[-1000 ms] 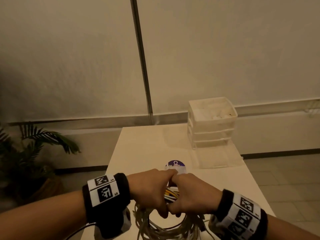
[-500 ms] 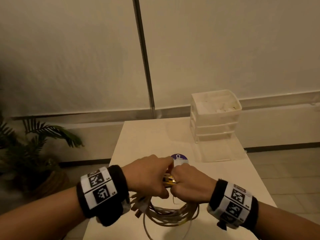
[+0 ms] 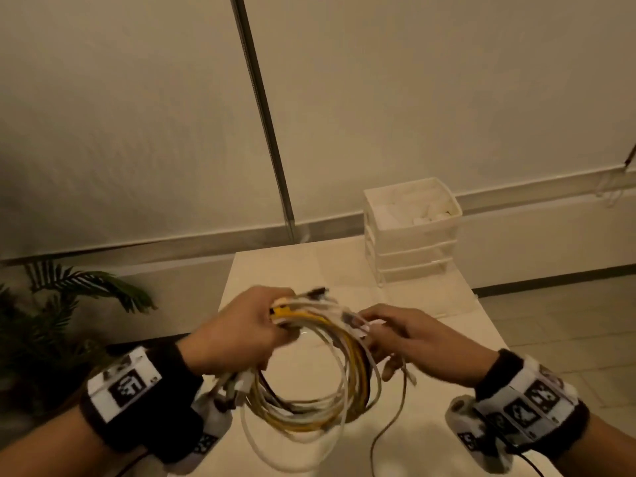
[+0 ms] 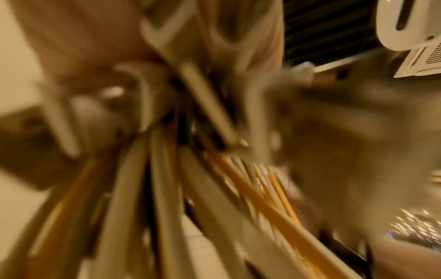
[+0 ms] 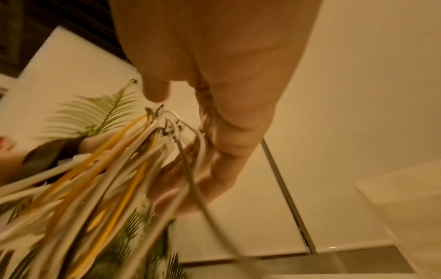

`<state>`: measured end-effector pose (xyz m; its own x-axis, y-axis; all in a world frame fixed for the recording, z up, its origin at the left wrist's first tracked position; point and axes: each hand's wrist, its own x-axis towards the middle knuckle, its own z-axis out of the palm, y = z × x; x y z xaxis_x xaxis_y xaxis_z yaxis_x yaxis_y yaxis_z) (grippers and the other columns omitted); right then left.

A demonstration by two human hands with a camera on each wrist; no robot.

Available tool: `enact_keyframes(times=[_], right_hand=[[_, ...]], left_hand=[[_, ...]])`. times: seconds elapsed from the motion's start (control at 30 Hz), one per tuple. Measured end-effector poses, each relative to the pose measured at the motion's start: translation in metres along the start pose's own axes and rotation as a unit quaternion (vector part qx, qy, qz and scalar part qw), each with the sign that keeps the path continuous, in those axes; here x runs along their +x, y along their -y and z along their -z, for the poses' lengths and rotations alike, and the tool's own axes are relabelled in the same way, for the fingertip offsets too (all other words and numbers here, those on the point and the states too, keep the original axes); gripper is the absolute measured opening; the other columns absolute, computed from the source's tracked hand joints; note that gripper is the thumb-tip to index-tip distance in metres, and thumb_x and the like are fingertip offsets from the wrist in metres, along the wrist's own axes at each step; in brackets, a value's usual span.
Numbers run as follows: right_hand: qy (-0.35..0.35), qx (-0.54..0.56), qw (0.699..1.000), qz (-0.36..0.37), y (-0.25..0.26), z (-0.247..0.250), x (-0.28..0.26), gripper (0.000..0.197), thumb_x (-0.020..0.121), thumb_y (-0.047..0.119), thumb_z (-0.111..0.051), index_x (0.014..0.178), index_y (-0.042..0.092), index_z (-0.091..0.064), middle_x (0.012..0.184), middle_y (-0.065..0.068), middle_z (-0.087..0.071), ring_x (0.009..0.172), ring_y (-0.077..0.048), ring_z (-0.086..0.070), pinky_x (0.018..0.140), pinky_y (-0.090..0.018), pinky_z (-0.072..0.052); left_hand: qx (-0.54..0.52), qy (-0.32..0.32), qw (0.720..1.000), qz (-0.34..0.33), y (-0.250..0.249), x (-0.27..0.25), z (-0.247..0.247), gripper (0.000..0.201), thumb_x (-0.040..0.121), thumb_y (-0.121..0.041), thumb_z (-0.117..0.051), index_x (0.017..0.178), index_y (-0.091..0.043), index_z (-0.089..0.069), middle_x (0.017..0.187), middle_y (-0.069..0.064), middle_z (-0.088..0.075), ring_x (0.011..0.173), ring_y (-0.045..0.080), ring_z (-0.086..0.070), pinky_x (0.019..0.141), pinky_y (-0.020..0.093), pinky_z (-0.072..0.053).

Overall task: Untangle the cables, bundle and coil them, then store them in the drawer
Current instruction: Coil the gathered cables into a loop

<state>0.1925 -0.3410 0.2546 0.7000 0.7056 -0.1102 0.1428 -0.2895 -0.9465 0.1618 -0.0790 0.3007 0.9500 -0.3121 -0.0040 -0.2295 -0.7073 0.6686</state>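
Head view: both hands (image 3: 241,333) lift the cable coil (image 3: 309,373) above the table (image 3: 457,342).

Left hand (image 3: 241,333) gripped the top of a coil of white and yellow cables (image 3: 309,380), held up over the near end of the table (image 3: 285,273). Right hand (image 3: 418,342) pinched strands on the coil's right side; one thin cable (image 3: 389,425) hung loose below. Drawer unit (image 3: 411,232) stood at far right of table, plant (image 3: 69,304) on the left.
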Motion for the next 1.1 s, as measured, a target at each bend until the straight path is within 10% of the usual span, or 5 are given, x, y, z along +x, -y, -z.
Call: enact_keyframes(times=[0.17, 0.4, 0.53, 0.73, 1.1], right_hand=[[-0.027, 0.145, 0.989, 0.024, -0.014, 0.012, -0.014, 0.024, 0.098, 0.022, -0.047, 0.106, 0.002, -0.059, 0.073, -0.015, -0.064, 0.064, -0.027, -0.061, 0.058, -0.039, -0.051], [-0.085, 0.204, 0.975, 0.036, -0.021, 0.004, -0.018, 0.025, 0.096, 0.022, -0.046, 0.109, 0.005, -0.061, 0.075, -0.011, -0.059, 0.073, -0.03, -0.063, 0.074, -0.043, -0.048], [-0.15, 0.242, 0.958, 0.025, -0.022, -0.019, -0.019, 0.025, 0.101, 0.016, -0.038, 0.104, 0.006, -0.061, 0.067, -0.012, -0.045, 0.049, -0.027, -0.047, 0.054, -0.036, -0.044], [-0.31, 0.139, 0.936, 0.09, -0.038, -0.059, -0.006, 0.032, 0.098, 0.004, -0.043, 0.097, 0.026, -0.067, 0.069, -0.008, -0.064, 0.05, -0.02, -0.055, 0.057, -0.021, -0.046], [-0.056, 0.149, 0.983, 0.097, -0.02, -0.083, 0.014, 0.031, 0.099, 0.012, -0.047, 0.123, 0.03, -0.057, 0.08, 0.008, -0.07, 0.084, -0.003, -0.064, 0.082, -0.01, -0.042]], left_hand=[[-0.231, -0.09, 0.967, 0.06, -0.003, 0.007, 0.022, 0.011, 0.086, 0.006, -0.064, 0.084, -0.001, -0.056, 0.06, 0.013, -0.041, 0.038, 0.018, -0.038, 0.044, 0.029, -0.043], [-0.377, -0.2, 0.899, 0.097, 0.004, 0.023, 0.023, 0.009, 0.09, 0.005, -0.057, 0.091, -0.004, -0.057, 0.051, 0.001, -0.03, 0.039, 0.015, -0.03, 0.046, 0.03, -0.044], [-0.466, -0.229, 0.848, 0.11, 0.006, 0.028, 0.009, 0.01, 0.092, 0.003, -0.054, 0.091, -0.006, -0.057, 0.054, 0.002, -0.025, 0.04, 0.014, -0.028, 0.043, 0.027, -0.042], [-0.653, -0.261, 0.702, 0.112, 0.004, 0.038, -0.006, 0.017, 0.094, -0.003, -0.048, 0.081, -0.013, -0.054, 0.046, -0.006, -0.023, 0.034, 0.007, -0.026, 0.04, 0.02, -0.039], [-0.796, -0.187, 0.567, 0.099, -0.011, 0.049, -0.02, 0.028, 0.089, -0.006, -0.058, 0.069, -0.02, -0.044, 0.046, -0.01, -0.025, 0.034, 0.003, -0.029, 0.036, 0.015, -0.034]])
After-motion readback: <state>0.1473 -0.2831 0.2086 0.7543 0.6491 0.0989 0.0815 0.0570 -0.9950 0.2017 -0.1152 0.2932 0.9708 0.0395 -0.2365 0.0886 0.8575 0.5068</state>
